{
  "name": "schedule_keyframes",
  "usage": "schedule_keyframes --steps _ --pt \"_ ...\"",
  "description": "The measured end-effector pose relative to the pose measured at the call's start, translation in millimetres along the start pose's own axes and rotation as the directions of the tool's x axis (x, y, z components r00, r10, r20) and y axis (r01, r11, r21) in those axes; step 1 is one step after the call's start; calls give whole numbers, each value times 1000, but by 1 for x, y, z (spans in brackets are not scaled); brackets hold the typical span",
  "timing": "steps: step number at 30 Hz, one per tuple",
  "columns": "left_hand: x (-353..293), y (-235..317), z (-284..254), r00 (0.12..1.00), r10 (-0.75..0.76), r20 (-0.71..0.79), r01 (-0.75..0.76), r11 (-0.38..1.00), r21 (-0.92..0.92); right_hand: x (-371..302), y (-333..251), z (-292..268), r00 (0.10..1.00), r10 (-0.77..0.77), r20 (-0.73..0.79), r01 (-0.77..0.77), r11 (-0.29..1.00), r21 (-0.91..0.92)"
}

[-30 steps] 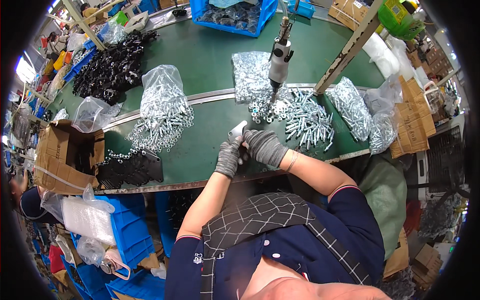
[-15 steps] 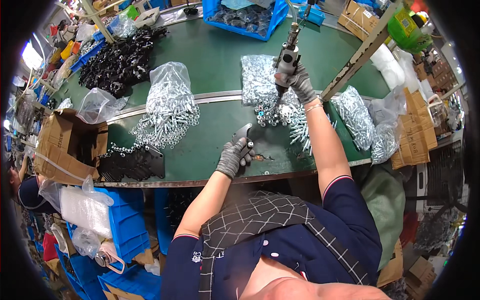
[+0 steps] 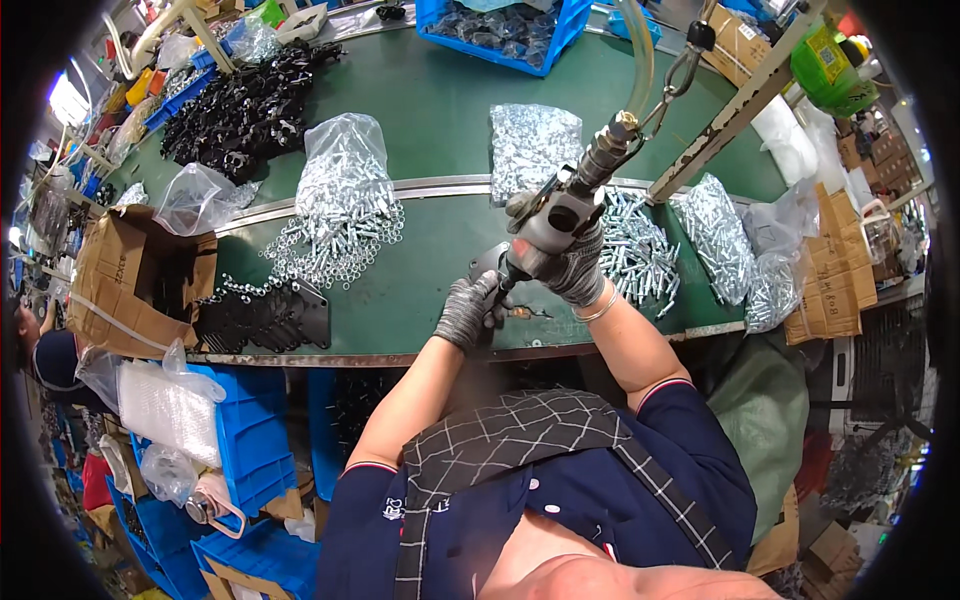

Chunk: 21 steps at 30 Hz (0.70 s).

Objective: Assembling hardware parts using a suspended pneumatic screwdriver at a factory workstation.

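Note:
My right hand (image 3: 578, 272), in a grey glove, is wrapped round an air screwdriver (image 3: 556, 220), tilted with its tip down to the left. The tip meets a dark flat metal bracket (image 3: 488, 260), pinched in my gloved left hand (image 3: 466, 312) over the near part of the bench. My fingers and the tool hide most of the bracket and the spot where the tip touches. Just right of my right hand lies a pile of silver bolts (image 3: 640, 258). Behind the tool is a clear bag of small metal parts (image 3: 530, 150).
Left on the green bench (image 3: 430, 240) are a spilled bag of bolts and nuts (image 3: 345, 195), a stack of black plates (image 3: 270, 320) and an open carton (image 3: 135, 285). A metal post (image 3: 725, 115) rises at right, near bagged bolts (image 3: 715, 240). A hose (image 3: 640, 55) hangs above the tool.
My right hand has brought the air screwdriver from the small parts beside the clear bag toward me and left, down to the bracket. My left hand stays nearly in place, holding the bracket.

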<state>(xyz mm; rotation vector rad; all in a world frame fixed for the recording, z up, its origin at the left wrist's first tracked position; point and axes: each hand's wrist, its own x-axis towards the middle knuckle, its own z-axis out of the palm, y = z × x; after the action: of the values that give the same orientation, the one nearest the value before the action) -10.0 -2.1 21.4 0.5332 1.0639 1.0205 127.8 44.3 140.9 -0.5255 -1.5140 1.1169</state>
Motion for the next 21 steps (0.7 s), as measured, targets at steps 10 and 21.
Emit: schedule_keyframes --steps 10,21 --pt "4 -3 -2 1000 -15 -2 15 1000 5 -2 10 0 996 58 61 -57 998 -22" --pt "-3 -5 7 999 -27 -46 19 987 -159 -14 28 1 977 146 154 -188 931 313"
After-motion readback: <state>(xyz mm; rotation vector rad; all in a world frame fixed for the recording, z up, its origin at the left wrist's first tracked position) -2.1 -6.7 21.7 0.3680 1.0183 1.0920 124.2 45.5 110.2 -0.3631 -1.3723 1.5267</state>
